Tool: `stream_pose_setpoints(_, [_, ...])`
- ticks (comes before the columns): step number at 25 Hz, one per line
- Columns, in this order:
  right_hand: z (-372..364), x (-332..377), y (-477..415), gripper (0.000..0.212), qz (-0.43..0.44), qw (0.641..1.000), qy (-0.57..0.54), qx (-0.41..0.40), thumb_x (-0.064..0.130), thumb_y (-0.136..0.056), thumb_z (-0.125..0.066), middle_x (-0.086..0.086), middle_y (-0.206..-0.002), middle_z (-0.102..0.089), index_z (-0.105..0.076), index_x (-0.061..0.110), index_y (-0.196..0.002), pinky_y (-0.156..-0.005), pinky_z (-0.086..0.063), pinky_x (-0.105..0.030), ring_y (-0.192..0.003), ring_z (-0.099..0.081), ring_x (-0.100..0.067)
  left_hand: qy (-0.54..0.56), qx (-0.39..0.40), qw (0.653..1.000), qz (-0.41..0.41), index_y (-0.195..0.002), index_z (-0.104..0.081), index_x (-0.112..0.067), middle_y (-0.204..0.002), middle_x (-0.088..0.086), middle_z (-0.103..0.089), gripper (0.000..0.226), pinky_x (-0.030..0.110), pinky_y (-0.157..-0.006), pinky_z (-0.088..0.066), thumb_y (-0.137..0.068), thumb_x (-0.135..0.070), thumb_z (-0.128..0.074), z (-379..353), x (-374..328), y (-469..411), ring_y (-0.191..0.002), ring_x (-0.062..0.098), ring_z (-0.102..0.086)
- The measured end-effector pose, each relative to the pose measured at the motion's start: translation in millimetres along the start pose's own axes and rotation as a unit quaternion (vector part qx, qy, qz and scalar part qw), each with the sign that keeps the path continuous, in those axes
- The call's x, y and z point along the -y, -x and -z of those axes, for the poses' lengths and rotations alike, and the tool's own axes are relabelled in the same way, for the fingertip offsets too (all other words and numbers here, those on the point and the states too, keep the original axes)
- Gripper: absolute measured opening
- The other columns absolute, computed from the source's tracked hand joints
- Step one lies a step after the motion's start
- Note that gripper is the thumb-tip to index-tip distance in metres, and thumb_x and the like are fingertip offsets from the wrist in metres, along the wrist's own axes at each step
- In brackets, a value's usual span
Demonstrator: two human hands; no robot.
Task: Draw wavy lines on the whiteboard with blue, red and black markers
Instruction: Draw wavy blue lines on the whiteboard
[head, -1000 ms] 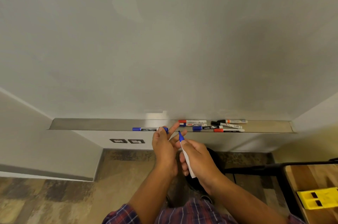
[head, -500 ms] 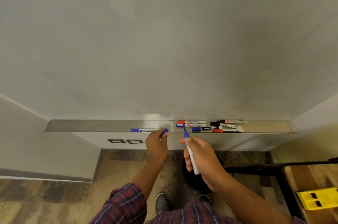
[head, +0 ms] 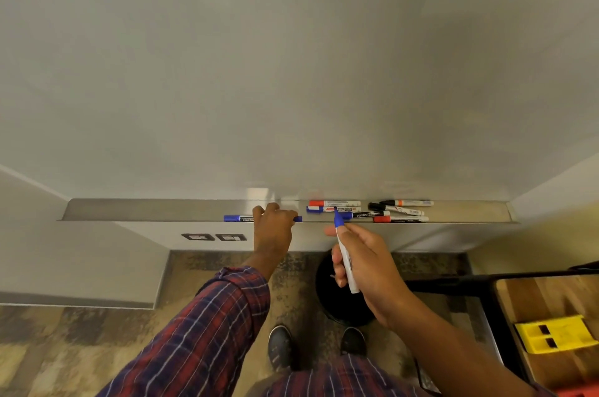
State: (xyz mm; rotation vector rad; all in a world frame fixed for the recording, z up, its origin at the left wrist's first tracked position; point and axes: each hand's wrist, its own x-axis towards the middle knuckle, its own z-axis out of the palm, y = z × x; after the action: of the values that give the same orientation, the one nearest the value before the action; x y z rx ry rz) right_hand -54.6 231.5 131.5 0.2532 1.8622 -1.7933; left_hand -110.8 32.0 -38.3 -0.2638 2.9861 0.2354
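Observation:
The whiteboard [head: 291, 72] fills the upper view and bears no marks. Along its foot runs a metal tray [head: 129, 210]. My right hand [head: 372, 267] grips an uncapped blue marker [head: 346, 262], tip pointing up just below the tray's edge. My left hand [head: 272, 231] reaches onto the tray, fingers curled, with a blue cap [head: 298, 219] sticking out at its right side. A capped blue marker [head: 238, 218] lies partly under that hand. Further right on the tray lie a red marker [head: 334, 203], a black marker [head: 395, 209] and several others.
A black round bin [head: 343, 302] stands on the floor under my right hand. A wooden table [head: 551, 299] with a yellow block [head: 554, 333] is at the lower right. Two wall sockets [head: 214, 237] sit below the tray.
My left hand has moved away from my right hand and up onto the tray with the blue cap. My right hand has lifted the uncapped marker a little towards the tray.

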Motion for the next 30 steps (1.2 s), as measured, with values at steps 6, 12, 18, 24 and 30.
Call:
stream_pose_setpoints(6, [1, 5, 4, 0.023, 0.026, 1.000, 0.008, 0.000, 0.026, -0.110, -0.047, -0.004, -0.073, -0.064, -0.069, 0.022, -0.117, -0.058, -0.052, -0.029, -0.062, -0.057, -0.016, -0.004, -0.010, 1.000, -0.028, -0.135, -0.065, -0.026, -0.133, 0.000, -0.071, 0.031, 0.049, -0.115, -0.030, -0.104, -0.021, -0.065, -6, 3, 7, -0.134, 0.025, -0.055])
stream_pose_setpoints(12, [-2, 22, 4, 0.023, 0.116, 0.992, 0.041, 0.019, 0.020, -0.109, -0.050, -0.002, -0.090, -0.073, -0.065, 0.028, -0.124, -0.065, -0.059, -0.029, -0.071, -0.067, -0.019, 0.037, -0.059, 0.996, -0.048, -0.152, -0.050, -0.018, -0.156, 0.003, -0.054, 0.056, 0.045, -0.122, -0.033, -0.104, -0.045, -0.060, 2, 7, 18, -0.148, 0.026, -0.045])
stream_pose_setpoints(18, [-6, 60, 6, 0.030, 0.270, 0.963, 0.020, 0.014, 0.013, -0.105, -0.058, -0.003, -0.102, -0.075, -0.047, 0.026, -0.130, -0.067, -0.064, -0.042, -0.072, -0.076, -0.030, 0.037, -0.220, 0.968, -0.114, -0.150, -0.050, -0.014, -0.156, 0.008, -0.052, 0.061, 0.046, -0.121, -0.036, -0.105, -0.055, -0.047, 45, -9, 35, -0.147, 0.029, -0.046])
stream_pose_setpoints(24, [-1, 129, 21, 0.014, 0.450, 0.892, 0.030, 0.013, 0.006, -0.106, -0.054, 0.005, -0.096, -0.075, -0.065, 0.015, -0.108, -0.058, -0.063, -0.029, -0.070, -0.077, -0.023, 0.047, -0.404, 0.902, -0.147, -0.149, -0.047, -0.013, -0.159, 0.012, -0.049, 0.060, 0.049, -0.117, -0.031, -0.106, -0.054, -0.041, 152, -31, 30, -0.151, 0.033, -0.039])
stream_pose_setpoints(30, [17, 207, 35, 0.039, 0.561, 0.825, -0.022, 0.067, -0.010, -0.089, -0.042, -0.012, -0.105, -0.073, -0.063, 0.003, -0.119, -0.075, -0.063, -0.035, -0.083, -0.077, -0.034, 0.012, -0.533, 0.828, -0.173, -0.147, -0.048, -0.012, -0.161, 0.018, -0.046, 0.058, 0.051, -0.116, -0.030, -0.105, -0.051, -0.048, 280, -42, 9, -0.153, 0.037, -0.036])
